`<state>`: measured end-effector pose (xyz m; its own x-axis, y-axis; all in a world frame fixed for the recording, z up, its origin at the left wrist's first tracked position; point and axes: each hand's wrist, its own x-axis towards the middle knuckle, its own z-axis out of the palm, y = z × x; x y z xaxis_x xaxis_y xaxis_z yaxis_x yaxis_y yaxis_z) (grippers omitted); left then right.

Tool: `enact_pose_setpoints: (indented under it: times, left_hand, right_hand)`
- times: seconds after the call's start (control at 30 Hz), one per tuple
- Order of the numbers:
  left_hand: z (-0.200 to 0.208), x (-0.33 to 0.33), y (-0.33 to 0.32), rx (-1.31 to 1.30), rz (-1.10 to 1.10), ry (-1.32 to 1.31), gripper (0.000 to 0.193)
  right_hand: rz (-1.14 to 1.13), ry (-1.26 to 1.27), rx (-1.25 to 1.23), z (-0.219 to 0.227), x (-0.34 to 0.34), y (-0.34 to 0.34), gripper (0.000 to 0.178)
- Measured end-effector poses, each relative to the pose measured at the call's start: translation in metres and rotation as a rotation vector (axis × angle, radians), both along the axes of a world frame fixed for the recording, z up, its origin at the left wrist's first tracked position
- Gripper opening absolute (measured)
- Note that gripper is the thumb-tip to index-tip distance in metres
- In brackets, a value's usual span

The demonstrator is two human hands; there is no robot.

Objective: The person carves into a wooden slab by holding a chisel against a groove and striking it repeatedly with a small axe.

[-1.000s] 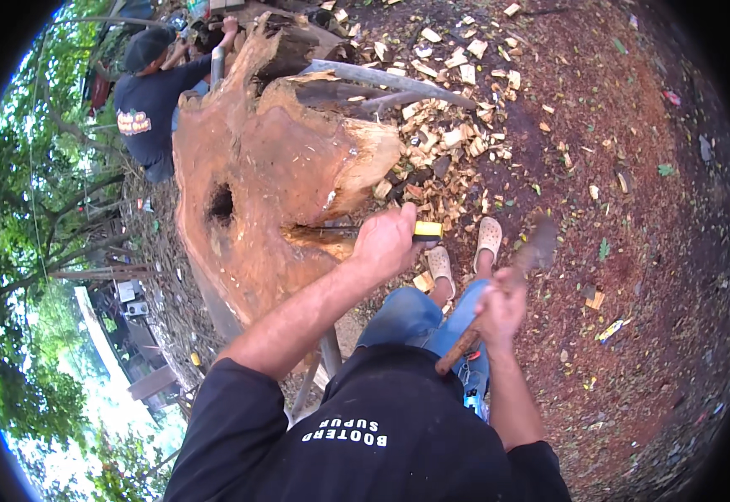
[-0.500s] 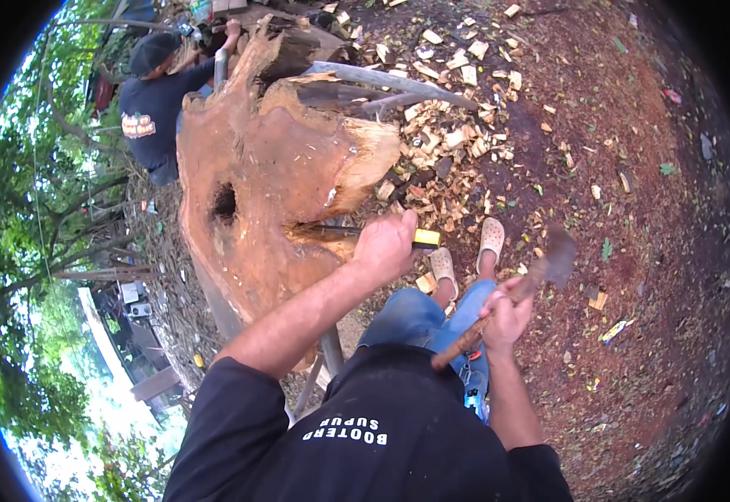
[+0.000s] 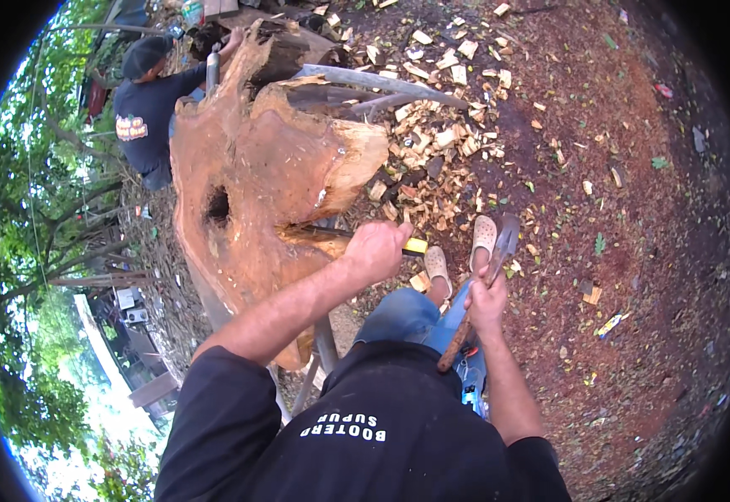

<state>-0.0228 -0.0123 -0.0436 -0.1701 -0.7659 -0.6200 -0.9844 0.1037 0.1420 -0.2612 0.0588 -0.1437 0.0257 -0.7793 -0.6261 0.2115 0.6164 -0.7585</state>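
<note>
One slab (image 3: pixel 256 184), one chisel (image 3: pixel 357 236), one hammer (image 3: pixel 486 280).

Orange-brown slab (image 3: pixel 256 176), yellow-handled chisel (image 3: pixel 365 238)

A yellow-handled chisel (image 3: pixel 357 237) lies almost level, its dark steel shank pointing left with the tip buried in a ragged cut near the lower edge of a large orange-brown slab of tree trunk (image 3: pixel 256 184). The slab stands on edge, its broad face raw and freshly worked, a dark hollow left of centre. A hatchet (image 3: pixel 486 280) with a reddish-brown wooden handle is raised at a slant above the red earth, its grey metal head uppermost.
</note>
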Motion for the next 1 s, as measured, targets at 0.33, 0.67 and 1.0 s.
enact_pose_setpoints:
  times: [0.33,0.67,1.0]
  left_hand:
    - [0.029,-0.065,-0.077,-0.312,0.228,0.250,0.037]
    - [0.001,-0.036,-0.059,-0.223,0.438,0.148,0.037]
    - [-0.012,-0.020,-0.071,-0.200,0.539,0.125,0.037]
  right_hand:
    - [0.047,0.023,0.091,-0.007,-0.022,-0.002,0.020]
    - [0.077,-0.003,0.128,0.002,-0.038,-0.012,0.021]
    - [0.080,-0.005,0.042,0.022,-0.046,-0.073,0.019]
